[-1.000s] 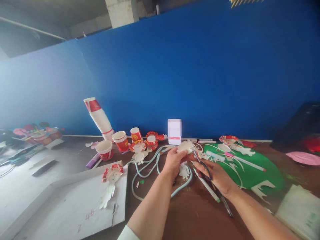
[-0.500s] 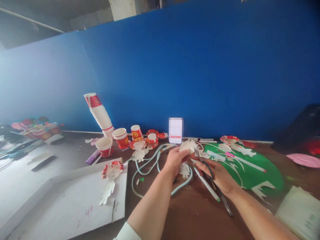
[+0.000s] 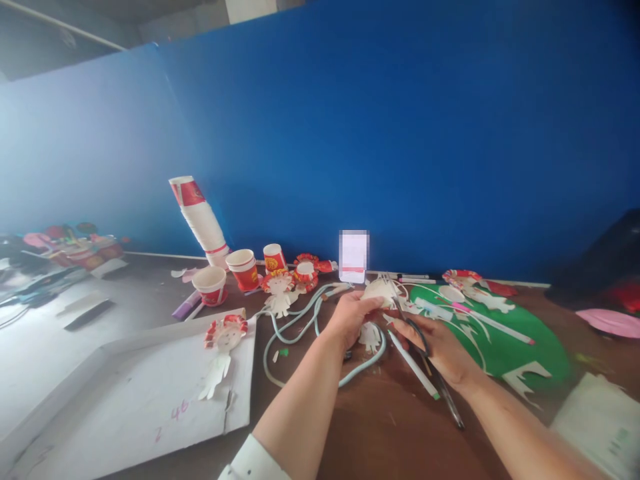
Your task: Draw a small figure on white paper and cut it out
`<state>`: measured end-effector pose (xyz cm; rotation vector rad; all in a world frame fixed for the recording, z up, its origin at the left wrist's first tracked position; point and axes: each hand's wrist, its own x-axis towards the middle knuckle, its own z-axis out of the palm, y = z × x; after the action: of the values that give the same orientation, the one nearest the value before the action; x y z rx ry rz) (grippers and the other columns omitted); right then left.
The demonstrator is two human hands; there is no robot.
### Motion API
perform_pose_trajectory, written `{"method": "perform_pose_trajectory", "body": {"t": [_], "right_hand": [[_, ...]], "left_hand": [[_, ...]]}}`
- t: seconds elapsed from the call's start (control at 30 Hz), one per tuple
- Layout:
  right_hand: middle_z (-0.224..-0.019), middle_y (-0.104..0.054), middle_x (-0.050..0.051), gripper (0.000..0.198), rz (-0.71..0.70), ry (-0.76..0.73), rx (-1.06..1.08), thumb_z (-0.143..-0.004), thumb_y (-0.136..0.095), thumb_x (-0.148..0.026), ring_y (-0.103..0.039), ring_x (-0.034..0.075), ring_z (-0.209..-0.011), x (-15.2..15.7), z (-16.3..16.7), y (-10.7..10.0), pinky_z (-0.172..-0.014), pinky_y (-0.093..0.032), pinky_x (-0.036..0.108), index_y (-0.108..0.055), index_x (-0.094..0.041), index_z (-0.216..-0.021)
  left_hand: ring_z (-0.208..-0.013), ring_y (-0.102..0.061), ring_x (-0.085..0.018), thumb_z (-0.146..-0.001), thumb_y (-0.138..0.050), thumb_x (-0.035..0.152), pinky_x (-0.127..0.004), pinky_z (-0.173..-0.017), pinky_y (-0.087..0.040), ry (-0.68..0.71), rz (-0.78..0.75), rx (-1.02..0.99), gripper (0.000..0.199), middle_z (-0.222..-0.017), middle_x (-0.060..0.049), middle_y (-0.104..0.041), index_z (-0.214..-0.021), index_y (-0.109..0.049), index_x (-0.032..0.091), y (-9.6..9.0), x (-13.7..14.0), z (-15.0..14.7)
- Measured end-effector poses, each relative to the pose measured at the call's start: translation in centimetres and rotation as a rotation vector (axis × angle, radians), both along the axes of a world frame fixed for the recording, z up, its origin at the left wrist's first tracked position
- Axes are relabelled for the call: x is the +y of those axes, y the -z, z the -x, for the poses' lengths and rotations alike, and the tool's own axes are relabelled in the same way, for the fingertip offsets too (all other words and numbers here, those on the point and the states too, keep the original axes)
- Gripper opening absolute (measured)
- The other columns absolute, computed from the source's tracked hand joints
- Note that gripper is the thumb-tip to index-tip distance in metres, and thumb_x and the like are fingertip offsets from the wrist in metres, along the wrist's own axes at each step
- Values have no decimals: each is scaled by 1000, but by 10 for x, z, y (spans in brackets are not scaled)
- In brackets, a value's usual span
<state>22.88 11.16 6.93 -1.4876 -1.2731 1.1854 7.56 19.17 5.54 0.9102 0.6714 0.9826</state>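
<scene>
A white paper cutout (image 3: 381,291) is pinched between the thumb and fingers of my left hand (image 3: 354,317). Black-handled scissors (image 3: 419,331) are in my right hand (image 3: 443,350), their blades up against the right edge of that paper. A dark pen-like stick (image 3: 451,400) slants down from under my right palm; whether I hold it cannot be made out. Just below my hands lie a white marker with a green end (image 3: 415,367) and a small white fringed cutout (image 3: 370,337).
A pale blue cable (image 3: 270,357) loops left of my hands. Paper cups (image 3: 210,285) and a leaning cup stack (image 3: 203,223) stand further left, behind a white box lid (image 3: 130,400) bearing a paper figure (image 3: 227,333). A phone (image 3: 353,257) leans on the blue partition (image 3: 375,133). Right lies green card (image 3: 537,340).
The view has tilted slightly. My left hand and the paper have shifted a little, with the paper turned slightly. The scissors stay at its edge.
</scene>
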Motion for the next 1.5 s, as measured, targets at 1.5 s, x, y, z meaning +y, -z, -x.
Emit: {"method": "perform_pose_trajectory", "body": {"t": [1.5], "right_hand": [[-57, -54, -4, 38, 10, -60, -72, -79, -65, -57, -47, 12, -52, 1, -4, 3, -49, -34, 24, -65, -20, -75]], "left_hand": [[-59, -57, -8, -60, -84, 31, -21, -58, -41, 12, 38, -1, 35, -77, -6, -67, -82, -69, 9, 5, 7, 3]]}}
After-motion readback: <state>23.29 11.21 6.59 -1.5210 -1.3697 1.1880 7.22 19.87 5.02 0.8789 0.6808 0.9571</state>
